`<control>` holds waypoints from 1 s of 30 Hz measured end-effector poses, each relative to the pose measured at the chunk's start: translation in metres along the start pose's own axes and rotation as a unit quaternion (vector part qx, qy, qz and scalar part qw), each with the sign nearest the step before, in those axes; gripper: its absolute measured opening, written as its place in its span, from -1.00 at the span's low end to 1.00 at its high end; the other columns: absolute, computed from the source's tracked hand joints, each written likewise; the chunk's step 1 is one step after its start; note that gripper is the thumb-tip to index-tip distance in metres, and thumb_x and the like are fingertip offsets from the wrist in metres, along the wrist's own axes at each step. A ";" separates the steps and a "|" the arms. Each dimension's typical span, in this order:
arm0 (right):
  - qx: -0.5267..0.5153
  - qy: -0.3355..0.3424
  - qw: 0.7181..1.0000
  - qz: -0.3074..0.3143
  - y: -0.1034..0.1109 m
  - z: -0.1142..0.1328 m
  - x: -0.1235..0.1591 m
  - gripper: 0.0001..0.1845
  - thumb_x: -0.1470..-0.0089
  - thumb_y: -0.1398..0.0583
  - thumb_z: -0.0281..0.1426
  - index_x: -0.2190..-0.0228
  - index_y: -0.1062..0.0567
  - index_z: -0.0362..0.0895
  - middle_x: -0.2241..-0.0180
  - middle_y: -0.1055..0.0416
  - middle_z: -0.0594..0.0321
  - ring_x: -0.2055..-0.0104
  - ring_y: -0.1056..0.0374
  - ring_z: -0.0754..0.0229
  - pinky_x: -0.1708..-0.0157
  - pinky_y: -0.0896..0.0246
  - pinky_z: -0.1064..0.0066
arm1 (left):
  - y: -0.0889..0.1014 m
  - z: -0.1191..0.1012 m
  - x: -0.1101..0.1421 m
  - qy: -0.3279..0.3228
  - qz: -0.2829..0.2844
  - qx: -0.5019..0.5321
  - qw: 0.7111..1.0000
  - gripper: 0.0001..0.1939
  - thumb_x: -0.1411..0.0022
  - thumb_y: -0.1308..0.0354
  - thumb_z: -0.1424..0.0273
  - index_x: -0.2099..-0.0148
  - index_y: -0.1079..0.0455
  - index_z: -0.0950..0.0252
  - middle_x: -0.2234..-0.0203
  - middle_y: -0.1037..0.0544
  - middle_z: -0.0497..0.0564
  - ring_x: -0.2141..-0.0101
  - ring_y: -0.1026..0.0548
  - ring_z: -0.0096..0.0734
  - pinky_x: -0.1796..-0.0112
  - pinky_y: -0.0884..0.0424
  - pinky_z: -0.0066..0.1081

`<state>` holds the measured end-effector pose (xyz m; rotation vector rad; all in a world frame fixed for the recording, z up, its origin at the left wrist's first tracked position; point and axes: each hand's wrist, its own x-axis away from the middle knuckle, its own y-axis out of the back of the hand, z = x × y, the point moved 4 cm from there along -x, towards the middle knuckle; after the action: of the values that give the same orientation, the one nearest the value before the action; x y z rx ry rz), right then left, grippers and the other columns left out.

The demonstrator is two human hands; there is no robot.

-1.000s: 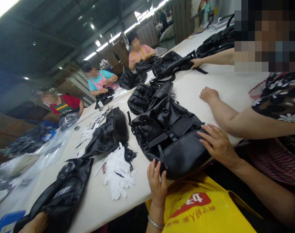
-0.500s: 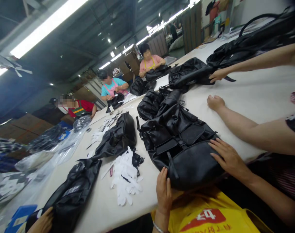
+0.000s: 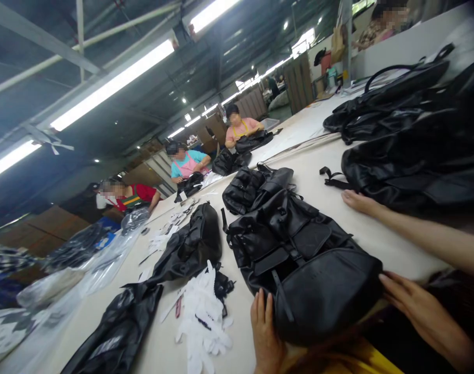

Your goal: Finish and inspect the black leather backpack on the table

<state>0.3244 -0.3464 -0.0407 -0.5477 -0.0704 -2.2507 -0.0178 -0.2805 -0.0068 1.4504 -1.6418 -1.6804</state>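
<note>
Resting at the near edge of the table [image 3: 377,244], a black backpack [image 3: 299,259] lies between the person's two hands. The left hand [image 3: 266,332] stands against the pack's near-left side, its fingers [image 3: 260,311] straight, close together and pointing away, pressed to the rounded base beside a thin strap; they are laid flat on it, not closed round anything. The right hand [image 3: 420,311] lies at the pack's near-right end, fingers [image 3: 393,285] stretched out and a little spread, their tips touching the edge of the smooth base panel; this hand too is flat and grips nothing.

The backpack lies on its back with its flap pockets and buckles facing up. Its long axis runs from near right to far left: the rounded base is nearest, overhanging the table edge toward the person, and the top points away up the table.

Just left of the pack lies a heap of white gloves [image 3: 203,317], and beyond them a second black bag [image 3: 190,249]. Further left a long black bag [image 3: 116,332] lies across the table edge. Just beyond the backpack's top sits another backpack [image 3: 248,184]. At the right, another person's arm [image 3: 408,234] rests on the table, its hand [image 3: 357,201] near a large pile of black bags [image 3: 416,150]. Far off on the left side, three seated workers [image 3: 186,161] handle more bags.
</note>
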 end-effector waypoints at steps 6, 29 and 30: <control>-0.043 -0.063 0.997 -0.009 -0.004 -0.009 0.012 -0.38 0.40 -0.27 -0.14 0.21 -0.32 -0.07 0.07 -0.28 0.15 0.08 -0.23 0.16 0.44 -0.26 0.67 | 0.002 0.006 -0.010 -0.049 -0.024 -0.044 0.998 -0.43 -0.05 0.09 0.59 -0.14 -0.05 0.23 -0.15 -0.02 0.06 -0.15 0.07 -0.24 -0.05 -0.11 -0.16; -0.198 -0.070 0.949 0.237 -0.028 0.007 0.073 -0.67 0.14 -0.24 -0.20 0.31 -0.44 -0.11 0.18 -0.37 0.15 0.07 -0.22 -0.02 0.10 -0.24 0.22 | 0.070 -0.087 -0.107 0.058 0.025 0.170 0.983 -0.77 0.02 -0.16 0.28 0.29 -0.36 0.28 0.44 -0.44 0.00 0.35 -0.36 -0.38 0.30 -0.26 -0.37; -0.191 -0.041 0.954 0.229 -0.023 0.014 0.071 -0.66 0.13 -0.23 -0.20 0.29 -0.43 -0.11 0.17 -0.36 0.15 0.08 -0.23 -0.02 0.12 -0.25 0.22 | 0.073 -0.093 -0.114 0.060 0.035 0.181 0.981 -0.78 0.02 -0.15 0.28 0.30 -0.38 0.28 0.46 -0.44 -0.02 0.37 -0.36 -0.40 0.31 -0.26 -0.39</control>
<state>0.2716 -0.3777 0.0033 -0.7738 0.4181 -1.7875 0.0776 -0.2505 0.1237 1.5980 -1.9779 -1.2751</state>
